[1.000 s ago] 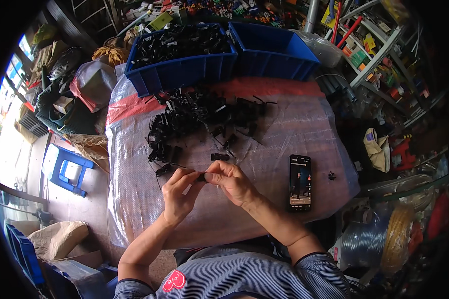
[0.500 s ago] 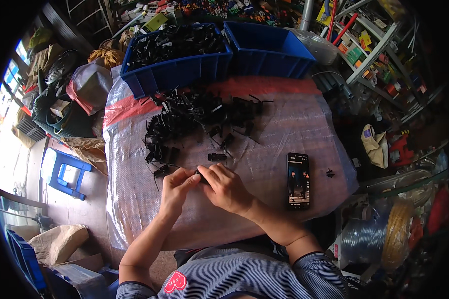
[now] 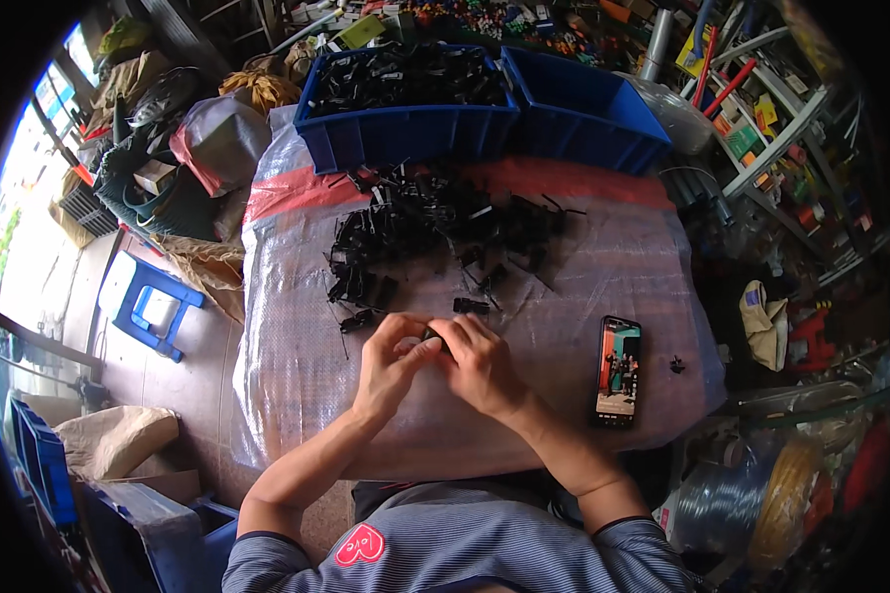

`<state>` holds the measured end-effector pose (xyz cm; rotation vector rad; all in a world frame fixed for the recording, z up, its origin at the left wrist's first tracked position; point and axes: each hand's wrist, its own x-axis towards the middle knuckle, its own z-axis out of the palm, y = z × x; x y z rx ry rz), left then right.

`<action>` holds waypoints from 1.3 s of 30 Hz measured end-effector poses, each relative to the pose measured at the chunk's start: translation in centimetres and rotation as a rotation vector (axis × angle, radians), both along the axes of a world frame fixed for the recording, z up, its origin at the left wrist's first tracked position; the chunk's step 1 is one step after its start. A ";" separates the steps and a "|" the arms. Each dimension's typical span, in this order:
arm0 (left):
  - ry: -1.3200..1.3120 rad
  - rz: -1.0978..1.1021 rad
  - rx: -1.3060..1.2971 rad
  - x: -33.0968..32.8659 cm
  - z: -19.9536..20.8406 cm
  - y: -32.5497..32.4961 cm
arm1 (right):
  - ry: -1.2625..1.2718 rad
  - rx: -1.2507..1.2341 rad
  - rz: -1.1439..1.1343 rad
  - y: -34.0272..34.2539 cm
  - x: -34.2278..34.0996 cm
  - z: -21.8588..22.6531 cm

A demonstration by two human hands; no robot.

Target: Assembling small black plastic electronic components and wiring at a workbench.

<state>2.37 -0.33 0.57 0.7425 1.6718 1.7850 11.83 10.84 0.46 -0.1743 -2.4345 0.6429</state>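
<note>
Both hands pinched together on one small black part, just short of the heap.

Left hand (image 3: 391,361) and right hand (image 3: 480,364) meet fingertip to fingertip over a small black part (image 3: 431,336), held between them, equally near each; its long axis cannot be told (mostly hidden by the fingers). Just beyond the fingertips lie loose pieces, one black clip (image 3: 471,306) nearest the right hand, then the pile of black parts (image 3: 435,222) spread crosswise. Farther out, two blue bins (image 3: 405,133). Well right of the right hand: a phone (image 3: 618,371) on the plastic-covered table (image 3: 297,376).
</note>
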 end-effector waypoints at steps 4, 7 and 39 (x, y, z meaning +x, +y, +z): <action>-0.335 0.022 0.307 -2.5 -0.5 0.3 | -0.139 0.071 -0.073 3.2 0.8 -0.2; -0.456 0.050 0.325 -3.5 -0.8 -0.1 | -0.219 0.082 -0.130 4.3 0.9 -0.5; 0.023 -0.119 -0.011 -1.0 0.6 -0.2 | 0.058 -0.906 0.244 1.5 1.1 1.0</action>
